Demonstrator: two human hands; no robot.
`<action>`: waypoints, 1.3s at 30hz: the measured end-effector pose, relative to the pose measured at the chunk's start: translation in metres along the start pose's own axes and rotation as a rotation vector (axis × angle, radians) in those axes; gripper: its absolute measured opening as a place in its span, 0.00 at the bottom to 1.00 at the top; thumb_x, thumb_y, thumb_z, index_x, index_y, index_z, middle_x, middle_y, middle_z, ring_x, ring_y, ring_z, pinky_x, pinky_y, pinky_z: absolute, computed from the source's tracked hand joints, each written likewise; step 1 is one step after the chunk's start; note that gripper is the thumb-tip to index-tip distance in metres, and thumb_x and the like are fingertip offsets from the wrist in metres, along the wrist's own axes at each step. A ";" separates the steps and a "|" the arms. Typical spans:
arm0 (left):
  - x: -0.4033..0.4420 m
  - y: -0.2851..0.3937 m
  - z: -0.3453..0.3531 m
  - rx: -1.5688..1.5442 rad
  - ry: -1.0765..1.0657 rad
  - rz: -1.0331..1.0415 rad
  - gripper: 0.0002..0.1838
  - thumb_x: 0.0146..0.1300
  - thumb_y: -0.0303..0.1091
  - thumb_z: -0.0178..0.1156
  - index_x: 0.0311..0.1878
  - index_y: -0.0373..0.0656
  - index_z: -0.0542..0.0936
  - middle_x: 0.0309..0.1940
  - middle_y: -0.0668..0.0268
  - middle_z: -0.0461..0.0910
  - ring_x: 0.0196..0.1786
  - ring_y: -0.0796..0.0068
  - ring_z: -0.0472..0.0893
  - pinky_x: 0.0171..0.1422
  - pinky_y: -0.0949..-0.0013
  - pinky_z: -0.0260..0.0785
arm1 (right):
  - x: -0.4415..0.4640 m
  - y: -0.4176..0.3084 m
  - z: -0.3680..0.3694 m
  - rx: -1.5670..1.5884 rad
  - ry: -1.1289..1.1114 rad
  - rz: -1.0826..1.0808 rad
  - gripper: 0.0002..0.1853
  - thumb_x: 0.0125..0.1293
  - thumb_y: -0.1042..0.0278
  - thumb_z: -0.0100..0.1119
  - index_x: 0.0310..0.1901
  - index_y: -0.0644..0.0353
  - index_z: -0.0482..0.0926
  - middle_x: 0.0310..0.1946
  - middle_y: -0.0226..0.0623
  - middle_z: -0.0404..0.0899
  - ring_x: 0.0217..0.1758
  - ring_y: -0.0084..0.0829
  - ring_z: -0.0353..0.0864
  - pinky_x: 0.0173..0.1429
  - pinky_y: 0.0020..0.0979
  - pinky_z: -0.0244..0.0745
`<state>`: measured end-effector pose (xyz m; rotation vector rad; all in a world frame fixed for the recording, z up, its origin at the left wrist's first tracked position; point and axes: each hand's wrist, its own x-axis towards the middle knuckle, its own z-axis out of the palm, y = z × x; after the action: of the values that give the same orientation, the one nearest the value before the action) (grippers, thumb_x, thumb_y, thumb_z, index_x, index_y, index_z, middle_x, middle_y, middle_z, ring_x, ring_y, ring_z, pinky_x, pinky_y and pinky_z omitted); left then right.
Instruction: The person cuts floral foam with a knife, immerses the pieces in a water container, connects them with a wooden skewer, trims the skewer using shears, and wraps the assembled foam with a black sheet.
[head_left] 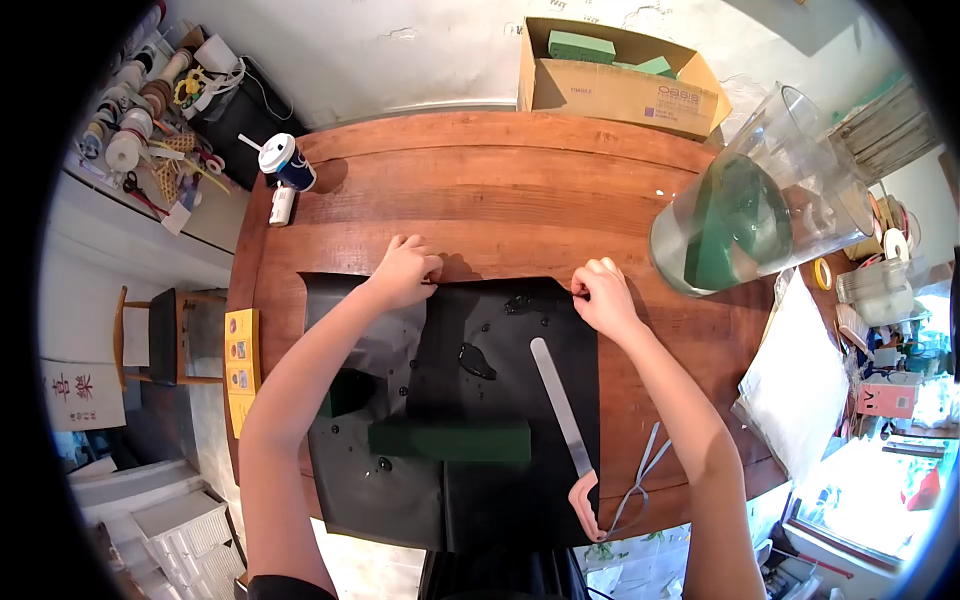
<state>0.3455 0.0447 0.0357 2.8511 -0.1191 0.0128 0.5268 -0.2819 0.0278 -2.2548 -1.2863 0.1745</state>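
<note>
A black sheet (470, 320), wet with water drops, lies over the front of the wooden table. My left hand (408, 272) has its fingers closed on the sheet's far edge, near the middle. Pinched at the far right corner of the same sheet is my right hand (606, 298). A long dark green floral foam block (450, 441) rests across the sheet, with a smaller dark green piece (347, 392) to its left. Beside my right forearm lies a long-bladed knife (562, 405) with a pink handle, its blade on the sheet.
Large glass vases (775, 215), one holding water and green foam, stand at the right. An Oasis box (625, 95) with green blocks is at the back. A lidded cup (286, 162) is at the far left. A thin grey looped item (638, 490) lies beside the knife.
</note>
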 end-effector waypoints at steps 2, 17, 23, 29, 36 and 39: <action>-0.013 0.010 -0.011 -0.033 0.015 0.005 0.09 0.45 0.30 0.69 0.29 0.49 0.78 0.34 0.70 0.80 0.48 0.63 0.75 0.60 0.58 0.61 | -0.015 -0.013 -0.014 0.117 -0.021 -0.005 0.09 0.47 0.80 0.65 0.29 0.59 0.75 0.34 0.39 0.76 0.47 0.43 0.75 0.51 0.42 0.72; -0.074 0.057 -0.064 -0.141 0.051 -0.047 0.11 0.47 0.26 0.70 0.30 0.46 0.76 0.32 0.69 0.79 0.46 0.65 0.77 0.64 0.59 0.61 | -0.078 -0.088 -0.063 0.463 0.069 0.048 0.05 0.58 0.78 0.65 0.36 0.62 0.80 0.31 0.37 0.81 0.35 0.34 0.81 0.39 0.30 0.75; -0.088 0.063 -0.070 -0.115 -0.001 -0.011 0.16 0.47 0.32 0.72 0.41 0.46 0.79 0.38 0.64 0.80 0.52 0.58 0.75 0.69 0.54 0.59 | -0.092 -0.081 -0.046 0.465 0.098 0.060 0.06 0.60 0.78 0.66 0.39 0.63 0.82 0.34 0.39 0.83 0.39 0.35 0.83 0.41 0.30 0.75; -0.200 0.055 -0.124 -0.169 0.094 -0.356 0.55 0.37 0.35 0.79 0.73 0.50 0.64 0.70 0.58 0.63 0.74 0.52 0.60 0.78 0.53 0.51 | -0.120 -0.077 -0.035 0.597 0.071 0.112 0.22 0.65 0.76 0.62 0.61 0.63 0.75 0.58 0.40 0.78 0.62 0.37 0.76 0.64 0.33 0.71; -0.272 0.066 -0.098 -0.151 -0.132 -0.537 0.69 0.31 0.39 0.83 0.79 0.47 0.51 0.75 0.58 0.58 0.76 0.50 0.58 0.80 0.49 0.47 | -0.198 -0.099 -0.026 0.151 0.283 0.282 0.28 0.62 0.77 0.61 0.65 0.65 0.68 0.57 0.44 0.72 0.59 0.41 0.74 0.63 0.39 0.71; -0.273 0.057 -0.085 -0.210 -0.066 -0.496 0.68 0.32 0.34 0.82 0.79 0.46 0.51 0.75 0.56 0.58 0.76 0.48 0.57 0.80 0.51 0.50 | -0.258 -0.141 -0.017 0.072 -0.095 0.393 0.31 0.55 0.68 0.69 0.60 0.67 0.70 0.42 0.48 0.71 0.47 0.48 0.73 0.52 0.43 0.70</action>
<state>0.0689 0.0362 0.1278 2.5935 0.5393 -0.1842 0.2868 -0.4461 0.0763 -2.4380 -0.8515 0.4669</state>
